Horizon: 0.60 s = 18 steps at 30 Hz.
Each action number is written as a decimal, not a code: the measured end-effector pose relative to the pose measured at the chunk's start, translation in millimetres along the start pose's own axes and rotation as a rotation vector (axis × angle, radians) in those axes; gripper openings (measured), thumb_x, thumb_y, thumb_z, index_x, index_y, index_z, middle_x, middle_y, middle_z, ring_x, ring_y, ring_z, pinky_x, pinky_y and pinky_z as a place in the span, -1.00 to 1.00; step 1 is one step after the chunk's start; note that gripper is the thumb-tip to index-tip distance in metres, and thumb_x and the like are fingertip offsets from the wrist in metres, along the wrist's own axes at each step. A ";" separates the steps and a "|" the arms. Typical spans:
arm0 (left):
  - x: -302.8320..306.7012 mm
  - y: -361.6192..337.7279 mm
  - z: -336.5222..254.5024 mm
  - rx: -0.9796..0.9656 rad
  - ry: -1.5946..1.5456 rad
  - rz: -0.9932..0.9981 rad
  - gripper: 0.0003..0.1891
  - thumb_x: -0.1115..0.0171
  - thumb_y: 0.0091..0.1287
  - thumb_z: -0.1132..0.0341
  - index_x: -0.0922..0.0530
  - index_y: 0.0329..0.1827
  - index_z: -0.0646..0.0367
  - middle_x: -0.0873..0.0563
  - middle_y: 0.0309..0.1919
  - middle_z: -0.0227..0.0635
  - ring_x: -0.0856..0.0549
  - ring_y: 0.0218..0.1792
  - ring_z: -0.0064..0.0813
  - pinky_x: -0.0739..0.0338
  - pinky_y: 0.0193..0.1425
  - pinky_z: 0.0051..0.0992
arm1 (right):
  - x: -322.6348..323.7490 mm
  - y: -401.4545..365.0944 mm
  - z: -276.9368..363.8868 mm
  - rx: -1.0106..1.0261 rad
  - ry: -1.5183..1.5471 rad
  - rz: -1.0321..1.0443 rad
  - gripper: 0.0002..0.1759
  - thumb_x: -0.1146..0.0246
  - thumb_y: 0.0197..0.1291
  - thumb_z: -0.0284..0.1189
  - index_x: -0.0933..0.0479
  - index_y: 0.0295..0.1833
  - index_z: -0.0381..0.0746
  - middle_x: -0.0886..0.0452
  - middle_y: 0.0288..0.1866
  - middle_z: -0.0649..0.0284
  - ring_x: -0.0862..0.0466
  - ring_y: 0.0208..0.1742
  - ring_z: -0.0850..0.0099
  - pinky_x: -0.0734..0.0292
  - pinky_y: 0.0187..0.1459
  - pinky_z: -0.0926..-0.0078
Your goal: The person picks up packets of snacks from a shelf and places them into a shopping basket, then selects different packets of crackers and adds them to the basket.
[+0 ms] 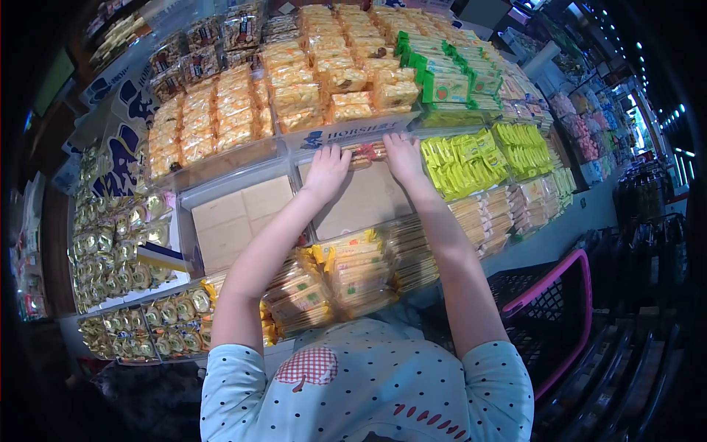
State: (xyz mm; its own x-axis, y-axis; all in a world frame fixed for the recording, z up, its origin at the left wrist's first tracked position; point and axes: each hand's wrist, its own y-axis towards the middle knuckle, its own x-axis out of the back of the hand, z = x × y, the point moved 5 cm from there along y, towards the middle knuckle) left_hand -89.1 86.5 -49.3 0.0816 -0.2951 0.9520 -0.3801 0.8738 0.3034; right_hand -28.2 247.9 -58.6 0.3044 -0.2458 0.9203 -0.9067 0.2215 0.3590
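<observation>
Both arms reach forward to the back of a cardboard-lined compartment [362, 202]. Between the hands, against its back wall, lies a small row of red and brown wrapped packs [366, 154]. My left hand [329, 171] is at the left end of this row, its fingers over the back edge. At the right end is my right hand [403, 156], fingers pointing up at the clear divider with a printed label [350, 133]. Both hands seem to touch the packs' ends; the exact contact is too small to tell.
Left of the compartment is another cardboard-lined one [239, 221]. Yellow-green packets [464, 162] lie to the right, orange-wrapped snacks [294, 96] behind, and long yellow-topped packs [357, 272] in front. A black basket with a pink handle [582, 295] stands at right.
</observation>
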 end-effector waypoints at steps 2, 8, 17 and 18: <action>0.3 3.5 0.9 0.024 -0.001 -0.026 -0.71 -0.08 0.00 0.50 -0.38 -0.16 0.27 -0.46 -0.25 -0.16 -0.50 -0.13 -0.20 -0.38 -0.01 -0.26 | 6.1 -1.0 -0.7 0.023 -0.039 0.106 -0.64 -0.30 -0.09 -0.35 -0.38 -0.15 -0.13 -0.50 -0.18 0.29 -0.48 0.02 0.36 -0.29 0.06 -0.01; -6.0 0.2 8.7 0.034 -0.066 -0.012 -0.68 -0.15 -0.01 0.48 -0.36 -0.16 0.28 -0.45 -0.27 -0.07 -0.56 -0.28 -0.09 -0.50 -0.24 -0.17 | 70.9 -19.5 -32.4 -0.273 0.488 0.142 -0.62 -0.34 -0.04 -0.34 -0.42 -0.11 -0.22 -0.58 -0.18 0.24 -0.58 -0.12 0.29 -0.39 0.02 0.16; 78.4 -15.8 -82.9 0.282 -1.649 0.271 -0.64 -0.29 0.16 0.40 -0.36 -0.03 0.23 -0.61 -0.23 -0.39 -0.59 -0.25 -0.69 -0.50 -0.15 -0.63 | 211.2 -133.7 -41.2 -0.511 1.672 0.198 -0.51 -0.28 0.11 -0.41 -0.33 0.12 -0.36 -0.56 -0.03 0.21 -0.58 -0.09 0.52 -0.47 -0.02 0.53; 90.1 -16.8 -102.0 0.217 -1.762 0.282 -0.61 -0.31 0.15 0.41 -0.35 -0.02 0.24 -0.62 -0.24 -0.37 -0.60 -0.28 -0.67 -0.53 -0.20 -0.62 | 224.3 -147.1 -42.8 -0.486 1.733 0.170 -0.50 -0.28 0.11 -0.42 -0.32 0.14 -0.35 -0.55 -0.01 0.21 -0.58 -0.07 0.53 -0.47 -0.01 0.53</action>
State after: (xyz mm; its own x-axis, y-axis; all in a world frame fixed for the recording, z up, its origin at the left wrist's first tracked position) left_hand 18.6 84.7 35.5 -0.9212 -0.3102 -0.2350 -0.3211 0.9470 0.0086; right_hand 186.0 200.6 101.6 0.4427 0.8942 -0.0663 -0.8967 0.4416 -0.0309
